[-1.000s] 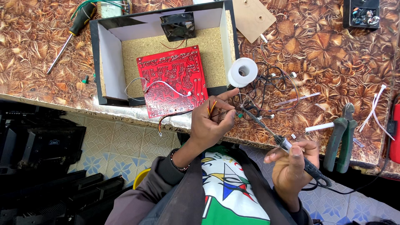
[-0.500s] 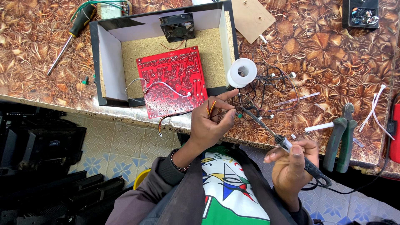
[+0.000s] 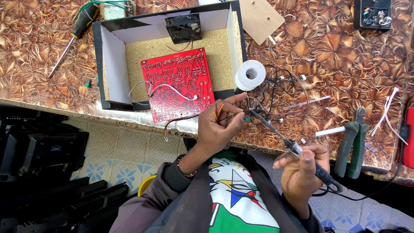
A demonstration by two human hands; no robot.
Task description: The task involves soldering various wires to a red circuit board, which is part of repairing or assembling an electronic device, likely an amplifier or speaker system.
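My left hand (image 3: pixel 217 127) pinches a bundle of thin coloured wires (image 3: pixel 217 111) that run from the red circuit board (image 3: pixel 179 84). My right hand (image 3: pixel 302 170) grips a soldering iron (image 3: pixel 284 140) by its handle. The iron's tip points up-left and sits close to the wire ends by my left fingers. The board leans out of an open black-and-white box (image 3: pixel 110 64) with a cork-like floor. A small black fan (image 3: pixel 183 28) is mounted at the box's back wall.
A white spool of solder (image 3: pixel 251 74) and tangled black wires (image 3: pixel 282 88) lie right of the box. Green-handled pliers (image 3: pixel 351 140) rest at the table's front right. A screwdriver (image 3: pixel 71 36) lies at the far left. Black equipment (image 3: pixel 39 159) is stacked on the floor.
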